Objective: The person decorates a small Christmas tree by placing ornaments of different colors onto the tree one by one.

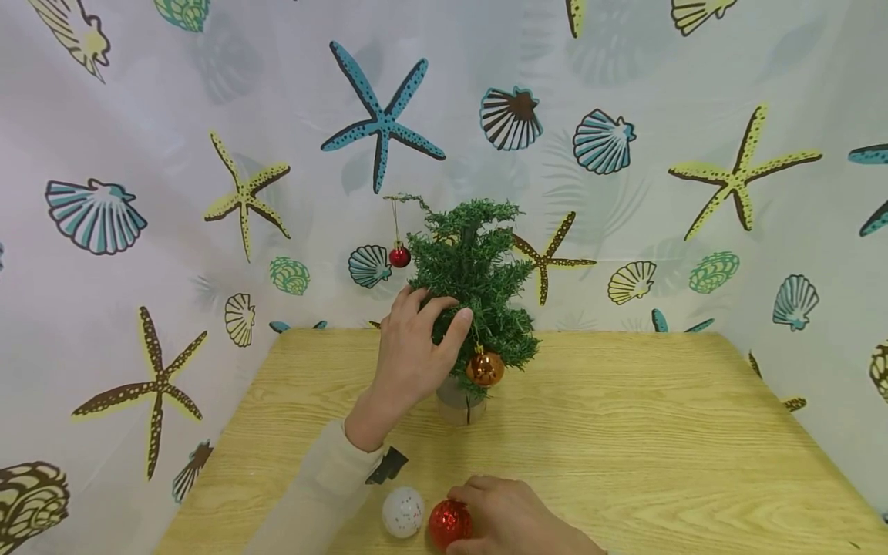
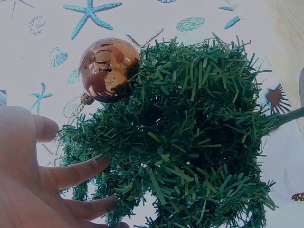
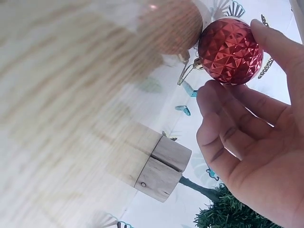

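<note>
Cream left sleeve (image 1: 312, 493) (1 black piece (image 1: 387, 467) beside its cuff (image 1: 347, 453)).

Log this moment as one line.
left hand: at tree | right hand: holding faceted red ball | orange ball: hanging on tree | white ball: on table

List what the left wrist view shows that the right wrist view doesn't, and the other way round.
Only the left wrist view shows the copper bauble and the left hand, its fingers spread at the branches. Only the right wrist view shows the faceted red bauble, held between thumb and fingers of the right hand; it alone clearly shows the slit wooden base. Both share the green tree, the sea-patterned sheet behind it and part of the wood-grain table.
</note>
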The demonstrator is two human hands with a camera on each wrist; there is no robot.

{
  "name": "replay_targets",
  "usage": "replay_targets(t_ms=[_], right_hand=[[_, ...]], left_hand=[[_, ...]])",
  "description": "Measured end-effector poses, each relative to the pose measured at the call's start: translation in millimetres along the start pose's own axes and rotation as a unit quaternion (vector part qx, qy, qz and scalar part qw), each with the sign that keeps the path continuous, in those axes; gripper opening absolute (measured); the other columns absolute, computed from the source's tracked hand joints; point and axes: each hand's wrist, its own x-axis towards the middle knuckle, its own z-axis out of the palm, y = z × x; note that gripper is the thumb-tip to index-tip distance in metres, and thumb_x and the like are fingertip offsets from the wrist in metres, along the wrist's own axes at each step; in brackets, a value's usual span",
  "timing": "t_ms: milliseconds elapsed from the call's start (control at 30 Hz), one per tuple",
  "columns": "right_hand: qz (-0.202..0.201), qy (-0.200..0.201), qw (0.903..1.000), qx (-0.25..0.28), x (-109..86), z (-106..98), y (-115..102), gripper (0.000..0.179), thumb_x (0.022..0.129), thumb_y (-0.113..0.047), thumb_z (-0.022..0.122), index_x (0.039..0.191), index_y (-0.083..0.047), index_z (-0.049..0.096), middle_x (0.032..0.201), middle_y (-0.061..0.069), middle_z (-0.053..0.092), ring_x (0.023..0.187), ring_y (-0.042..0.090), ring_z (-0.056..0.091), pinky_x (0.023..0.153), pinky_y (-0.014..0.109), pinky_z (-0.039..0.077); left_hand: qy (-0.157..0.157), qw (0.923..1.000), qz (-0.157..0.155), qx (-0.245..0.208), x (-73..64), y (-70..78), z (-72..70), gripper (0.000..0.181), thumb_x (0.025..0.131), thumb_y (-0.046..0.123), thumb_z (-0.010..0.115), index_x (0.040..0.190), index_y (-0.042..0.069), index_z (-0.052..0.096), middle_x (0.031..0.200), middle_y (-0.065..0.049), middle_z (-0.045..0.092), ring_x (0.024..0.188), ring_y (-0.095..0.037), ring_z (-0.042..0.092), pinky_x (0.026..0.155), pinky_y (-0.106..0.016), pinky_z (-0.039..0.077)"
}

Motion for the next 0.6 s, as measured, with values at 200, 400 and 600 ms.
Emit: replay_targets(t_ms=[200, 400, 600], right_hand=[[-0.003, 0.004, 1.0, 0.001, -0.3, 1, 0, 0.056, 0.095, -0.054, 0.075, 0.129, -0.011, 0.072, 0.109, -0.008, 0.071, 0.089, -0.009, 0.056, 0.073, 0.013, 0.051], [0.002, 0.015, 0.9998, 0.011, -1.6, -4, -1, 0.055, 0.095, -0.053, 0.076, 0.13, -0.011, 0.071, 0.112, -0.007, 0.071, 0.091, -0.007, 0.059, 0.073, 0.013, 0.053], [0.036, 0.011, 0.9986, 0.038, -3.8, -15, -3, 0.058, 0.094, -0.057, 0.075, 0.135, -0.016, 0.07, 0.12, -0.007, 0.071, 0.094, -0.002, 0.064, 0.077, 0.018, 0.057]], left_hand=[[0.006, 1.0, 0.005, 0.003, -0.1, 0.5, 0.3, 0.042, 0.106, 0.043, 0.058, 0.127, 0.011, 0.075, 0.15, -0.027, 0.055, 0.152, -0.053, 0.036, 0.112, -0.074, 0.037], [0.006, 1.0, 0.003, 0.003, 0.2, 1.1, 0.1, 0.042, 0.107, 0.044, 0.057, 0.127, 0.011, 0.075, 0.15, -0.026, 0.056, 0.152, -0.052, 0.036, 0.113, -0.074, 0.036], [0.016, 0.9998, 0.01, -0.001, 0.9, -0.9, 0.3, 0.04, 0.107, 0.041, 0.057, 0.126, 0.01, 0.075, 0.148, -0.026, 0.058, 0.152, -0.05, 0.038, 0.113, -0.073, 0.037]])
